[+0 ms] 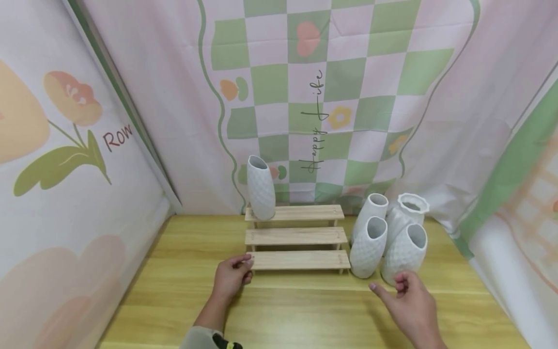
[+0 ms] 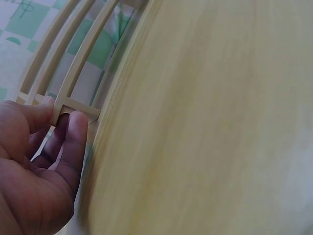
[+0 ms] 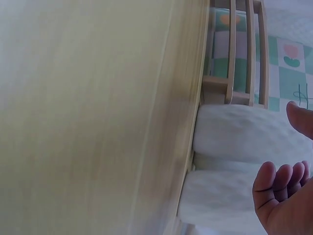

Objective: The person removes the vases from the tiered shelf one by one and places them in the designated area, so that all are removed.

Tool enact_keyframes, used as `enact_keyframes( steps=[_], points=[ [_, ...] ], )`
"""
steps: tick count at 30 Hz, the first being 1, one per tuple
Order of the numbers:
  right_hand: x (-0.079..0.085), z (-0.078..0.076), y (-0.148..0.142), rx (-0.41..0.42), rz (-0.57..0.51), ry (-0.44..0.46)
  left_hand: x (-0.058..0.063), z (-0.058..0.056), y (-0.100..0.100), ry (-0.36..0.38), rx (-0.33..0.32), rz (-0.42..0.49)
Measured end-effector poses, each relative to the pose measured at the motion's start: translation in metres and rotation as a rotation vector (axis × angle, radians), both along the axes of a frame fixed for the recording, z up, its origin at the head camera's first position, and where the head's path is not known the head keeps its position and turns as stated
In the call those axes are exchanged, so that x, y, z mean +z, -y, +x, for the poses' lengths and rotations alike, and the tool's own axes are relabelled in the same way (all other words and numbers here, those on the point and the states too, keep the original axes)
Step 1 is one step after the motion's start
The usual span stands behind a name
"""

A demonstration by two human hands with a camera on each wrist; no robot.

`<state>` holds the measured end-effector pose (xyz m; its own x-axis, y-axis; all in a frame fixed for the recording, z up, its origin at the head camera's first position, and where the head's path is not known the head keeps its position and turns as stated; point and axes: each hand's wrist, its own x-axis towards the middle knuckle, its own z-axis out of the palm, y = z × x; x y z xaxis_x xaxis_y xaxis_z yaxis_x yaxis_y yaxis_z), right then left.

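A wooden three-step display rack stands on the table. My left hand pinches the left end of its lowest step, thumb on top and fingers beneath, as the left wrist view shows at the rack's corner. On the top step, at the left, a tall white textured vase stands upright. My right hand is just in front of the front right white vase, thumb spread and fingers loosely bent, with nothing in it. Beside that vase is another slant-mouthed white vase.
Behind these two are a round-mouthed white vase and a wider one with a scalloped rim. The vases crowd close together right of the rack. A checkered cloth hangs behind the wooden table, with printed cloth at both sides.
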<state>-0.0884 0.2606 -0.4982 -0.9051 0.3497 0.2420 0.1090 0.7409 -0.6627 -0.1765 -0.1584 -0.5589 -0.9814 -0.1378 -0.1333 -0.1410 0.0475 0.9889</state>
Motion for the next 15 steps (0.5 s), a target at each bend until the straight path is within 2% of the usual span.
enact_keyframes(
  steps=[15],
  points=[
    [0.005,-0.005,0.019,0.053,-0.004,-0.026,0.002,0.000,-0.001,0.011,0.000,0.000]
  ],
)
